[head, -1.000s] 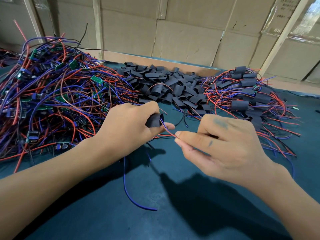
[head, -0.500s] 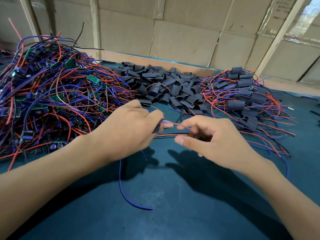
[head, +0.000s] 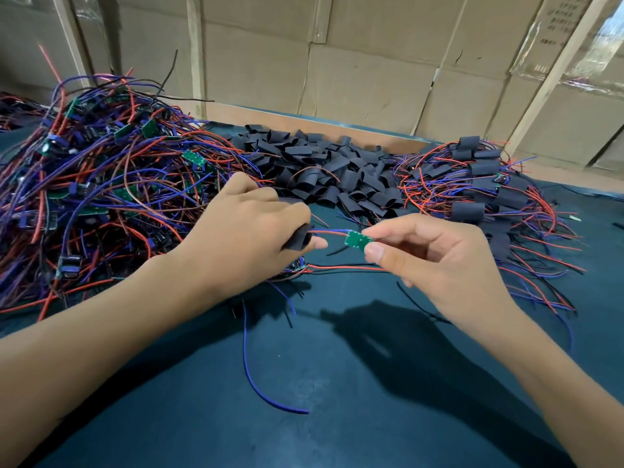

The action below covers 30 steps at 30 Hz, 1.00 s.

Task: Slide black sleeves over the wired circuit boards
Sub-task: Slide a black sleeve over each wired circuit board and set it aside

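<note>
My left hand (head: pixel 250 238) grips a black sleeve (head: pixel 299 238) between thumb and fingers. A blue and a red wire run out of the sleeve's right end to a small green circuit board (head: pixel 357 240). My right hand (head: pixel 435 261) pinches that board between thumb and forefinger, a short gap to the right of the sleeve. Both hands hover just above the dark teal table (head: pixel 337 383). A blue wire (head: pixel 256 366) hangs down from under my left hand and curls over the table.
A big tangle of unsleeved wired boards (head: pixel 101 197) fills the left. Loose black sleeves (head: pixel 331 173) are heaped at the back centre. Sleeved boards with wires (head: pixel 489 197) lie at the right. Another small board (head: pixel 297 265) sits under my left hand. Cardboard walls stand behind.
My right hand has drawn the wires rightward through the sleeve, and the green board has come into sight between its fingertips. My left hand keeps hold of the sleeve.
</note>
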Tool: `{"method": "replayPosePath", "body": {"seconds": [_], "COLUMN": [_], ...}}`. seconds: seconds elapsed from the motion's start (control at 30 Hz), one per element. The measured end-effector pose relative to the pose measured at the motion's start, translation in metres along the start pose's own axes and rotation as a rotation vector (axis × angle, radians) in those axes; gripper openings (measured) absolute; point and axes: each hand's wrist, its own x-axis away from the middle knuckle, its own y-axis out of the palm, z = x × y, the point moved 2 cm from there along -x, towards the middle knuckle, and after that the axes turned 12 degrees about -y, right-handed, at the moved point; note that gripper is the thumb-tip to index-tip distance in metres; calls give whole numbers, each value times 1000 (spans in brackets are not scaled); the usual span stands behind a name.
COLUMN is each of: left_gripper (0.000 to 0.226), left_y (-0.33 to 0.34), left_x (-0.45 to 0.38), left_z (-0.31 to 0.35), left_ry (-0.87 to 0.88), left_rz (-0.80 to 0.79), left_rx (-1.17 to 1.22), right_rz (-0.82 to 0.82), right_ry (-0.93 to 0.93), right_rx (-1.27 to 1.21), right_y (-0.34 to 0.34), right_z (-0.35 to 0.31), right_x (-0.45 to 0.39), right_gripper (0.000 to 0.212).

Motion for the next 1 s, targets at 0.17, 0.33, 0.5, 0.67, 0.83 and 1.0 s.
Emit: {"method": "replayPosePath", "body": {"seconds": [0.17,0.33,0.5,0.67,0.83,1.0], "left_gripper": [28,31,53,58,60,57], "left_y": [1,1,2,2,1,-1], "left_x": [4,4,5,6,8,8], "left_z": [12,16,21,23,32,34], "left_ry": [72,79,104,87,55,39], "left_rz": [87,99,103,106,88,102], "left_rx": [-23,-6,-20,-37,7,47], "right_rz": [-55,-41,-45,-70,-74,-70], "right_ry": [85,227,318,375,383,422], "right_rx": [-91,-219,-358,-411,-401,-412], "right_y": [15,19,19,17,16,15], "right_z": [-4,1,4,2,-5,-7], "right_x": [4,5,4,3,1,-1], "right_gripper": [19,14,25,15,12,11]}}
